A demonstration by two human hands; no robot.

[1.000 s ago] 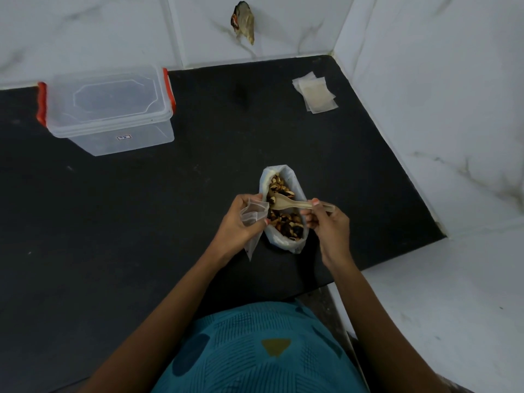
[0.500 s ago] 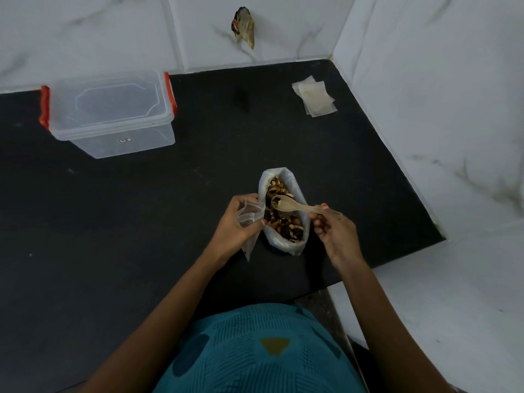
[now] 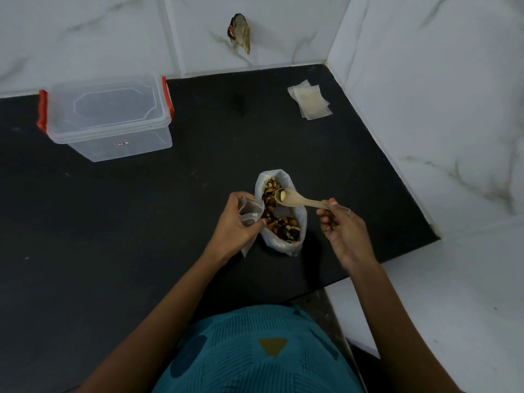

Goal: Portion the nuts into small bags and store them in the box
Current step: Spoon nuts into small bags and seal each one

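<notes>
Nearest us, the left hand [image 3: 233,221] sits low, fingers pinching the small bag [image 3: 250,211] with its mouth open beside the nuts [image 3: 279,222]. The right hand [image 3: 343,231] has its fingers clamped on the spoon [image 3: 300,202] handle's end, the bowl level above the nuts and holding what looks like one piece. We should scoop fuller, then tip right at the bag's mouth. Farther off on the surface [image 3: 141,222] stand the lidded box [image 3: 107,114] and the spare bags [image 3: 310,103].

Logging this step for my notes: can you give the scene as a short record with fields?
left hand: holds small bag, beside nut bag
right hand: holds spoon by its handle
spoon: bowl above nut bag, one pale piece in it
nut bag: open, on counter
box: lid on, far left
spare bags: stacked, far right
</notes>
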